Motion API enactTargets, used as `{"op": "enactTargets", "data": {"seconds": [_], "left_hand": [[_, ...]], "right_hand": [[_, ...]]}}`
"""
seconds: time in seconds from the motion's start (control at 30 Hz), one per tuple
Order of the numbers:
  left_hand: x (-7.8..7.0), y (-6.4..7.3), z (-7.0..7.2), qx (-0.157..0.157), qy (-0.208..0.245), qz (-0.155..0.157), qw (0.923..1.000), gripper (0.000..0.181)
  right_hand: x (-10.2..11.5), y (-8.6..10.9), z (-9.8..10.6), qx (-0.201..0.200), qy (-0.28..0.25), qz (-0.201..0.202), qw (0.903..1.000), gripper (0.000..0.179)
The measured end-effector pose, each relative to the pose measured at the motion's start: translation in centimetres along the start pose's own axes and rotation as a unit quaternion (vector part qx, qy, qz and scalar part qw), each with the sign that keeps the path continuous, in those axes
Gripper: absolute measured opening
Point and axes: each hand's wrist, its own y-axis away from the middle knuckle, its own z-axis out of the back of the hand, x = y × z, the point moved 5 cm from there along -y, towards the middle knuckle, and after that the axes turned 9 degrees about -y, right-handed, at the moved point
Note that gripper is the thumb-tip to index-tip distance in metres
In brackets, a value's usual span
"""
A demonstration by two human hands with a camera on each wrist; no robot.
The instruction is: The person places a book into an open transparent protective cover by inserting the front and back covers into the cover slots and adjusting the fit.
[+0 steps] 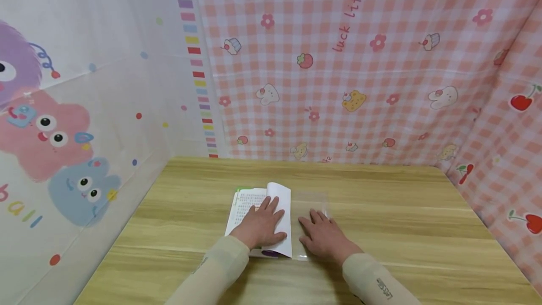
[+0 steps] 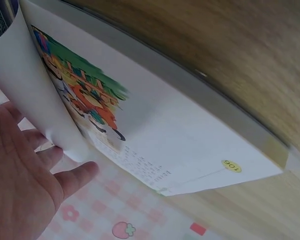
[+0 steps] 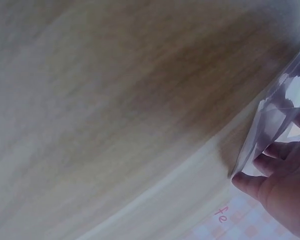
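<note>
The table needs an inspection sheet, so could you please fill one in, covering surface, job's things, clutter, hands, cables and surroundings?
Surface: wood-grain table.
Job's things: open book with printed pages, a white leaf curled over it; clear film at its right side.
Clutter: nothing seen.
Left hand: rests on the white leaf, fingers spread.
Right hand: touches the clear film, fingers spread.
Cables: nothing seen.
Surroundings: pink checked cloth behind and to the right; white cartoon cloth to the left.
</note>
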Motion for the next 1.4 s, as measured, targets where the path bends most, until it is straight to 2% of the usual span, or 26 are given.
{"op": "enactTargets", "data": {"seconds": [0.3, 0.67, 0.9, 1.2, 1.4], "left_hand": [[-0.5, -0.5, -0.2, 0.008, -0.018, -0.009, 0.9998, 0.067], [-1.0, -0.6, 0.0, 0.014, -0.045, -0.01, 0.9988, 0.066], [-1.1, -0.6, 0.1, 0.022, -0.042, -0.01, 0.9988, 0.067], [-1.4, -0.6, 0.0, 0.011, -0.043, -0.022, 0.9988, 0.067], [-1.2, -0.7, -0.2, 0.01, -0.037, -0.013, 0.9992, 0.066]], "right_hand": [[0.2, 0.0, 0.3, 0.015, 0.0, -0.022, 0.9996, 0.054], [0.4, 0.1, 0.3, -0.023, -0.001, -0.014, 0.9996, 0.055], [0.4, 0.1, 0.0, -0.038, 0.011, -0.004, 0.9992, 0.057], [0.4, 0.2, -0.1, -0.028, 0.016, -0.011, 0.9994, 0.061], [0.6, 0.3, 0.2, -0.028, 0.021, -0.008, 0.9994, 0.06]]}}
